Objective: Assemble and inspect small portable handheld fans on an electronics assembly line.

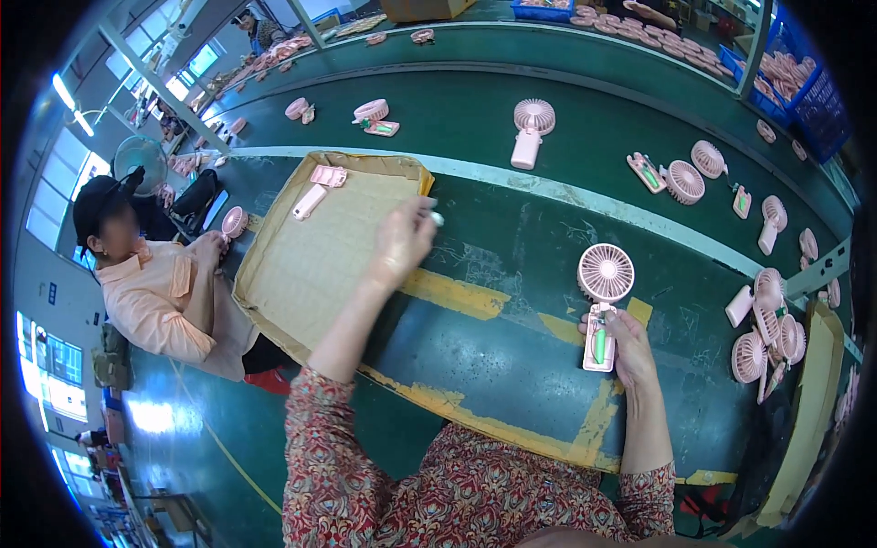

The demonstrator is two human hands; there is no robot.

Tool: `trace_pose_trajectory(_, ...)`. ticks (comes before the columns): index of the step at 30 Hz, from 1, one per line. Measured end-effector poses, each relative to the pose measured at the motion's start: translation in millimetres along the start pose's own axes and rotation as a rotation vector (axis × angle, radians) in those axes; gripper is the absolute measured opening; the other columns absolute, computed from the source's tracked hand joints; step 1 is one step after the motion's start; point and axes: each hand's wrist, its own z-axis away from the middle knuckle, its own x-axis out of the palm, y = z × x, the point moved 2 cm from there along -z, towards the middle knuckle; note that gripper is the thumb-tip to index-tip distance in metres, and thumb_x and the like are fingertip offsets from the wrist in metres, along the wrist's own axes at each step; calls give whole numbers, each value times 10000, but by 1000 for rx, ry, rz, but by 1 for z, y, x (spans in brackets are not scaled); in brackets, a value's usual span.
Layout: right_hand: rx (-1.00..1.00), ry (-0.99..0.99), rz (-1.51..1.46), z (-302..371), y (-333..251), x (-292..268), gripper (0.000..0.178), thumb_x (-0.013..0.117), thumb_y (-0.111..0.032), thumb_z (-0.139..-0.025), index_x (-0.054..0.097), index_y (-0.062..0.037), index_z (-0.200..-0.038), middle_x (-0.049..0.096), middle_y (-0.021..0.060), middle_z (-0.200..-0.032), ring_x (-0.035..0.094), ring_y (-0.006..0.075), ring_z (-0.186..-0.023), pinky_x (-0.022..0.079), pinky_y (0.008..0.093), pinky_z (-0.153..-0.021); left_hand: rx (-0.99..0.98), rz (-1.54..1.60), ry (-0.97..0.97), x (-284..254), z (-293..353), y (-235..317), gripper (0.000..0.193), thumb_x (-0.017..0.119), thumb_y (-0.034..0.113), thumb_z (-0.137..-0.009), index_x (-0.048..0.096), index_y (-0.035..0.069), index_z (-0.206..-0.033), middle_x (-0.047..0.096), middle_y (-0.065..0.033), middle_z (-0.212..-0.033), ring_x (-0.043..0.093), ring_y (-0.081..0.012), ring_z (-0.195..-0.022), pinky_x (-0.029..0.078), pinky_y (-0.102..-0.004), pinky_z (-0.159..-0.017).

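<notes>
My right hand grips a pink handheld fan by its handle, over the near part of the bench. The handle is open toward me and a green battery cell shows inside it. Off to the left, my left hand is over the right edge of a shallow cardboard tray. Its fingers are pinched together, with a small whitish piece at the tips, too small to name. Two pink handle shells lie in the tray's far part.
A green conveyor beyond the bench carries several pink fans, some with open handles. More fans are heaped at the right beside a cardboard sheet. At the left a person holds another fan. Blue crates stand far right.
</notes>
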Motion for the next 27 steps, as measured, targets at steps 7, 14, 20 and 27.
trace_pose_trajectory(7,-58,36,68,2,5,-4,263,491,-198,-937,554,42,-1024,649,152,-899,658,208,-806,547,299,-713,-261,-577,135,-63,-45,-153,380,634,194,-779,516,24,-1097,544,-193,-1102,548,-356,-1023,455,-447,-852)
trace_pose_trajectory(14,-8,39,61,5,4,0,232,477,-170,-938,541,38,-1018,647,172,-899,661,225,-793,555,317,-711,-460,-597,85,-66,-69,-189,357,583,204,-809,521,21,-1108,520,-195,-1164,532,-343,-1075,454,-438,-882)
trace_pose_trajectory(20,8,55,37,1,1,0,220,467,-146,-940,536,41,-1031,647,186,-909,668,237,-780,562,326,-687,-284,-801,119,-52,-108,-201,429,568,174,-788,491,9,-1176,507,-201,-1199,506,-365,-1111,403,-426,-956)
trace_pose_trajectory(27,24,47,24,-5,0,2,239,484,-160,-938,544,46,-1042,642,193,-924,663,236,-783,559,329,-697,-360,-802,-25,-31,-101,-224,430,463,307,-862,523,43,-1196,498,-158,-1249,436,-307,-1188,343,-405,-1014)
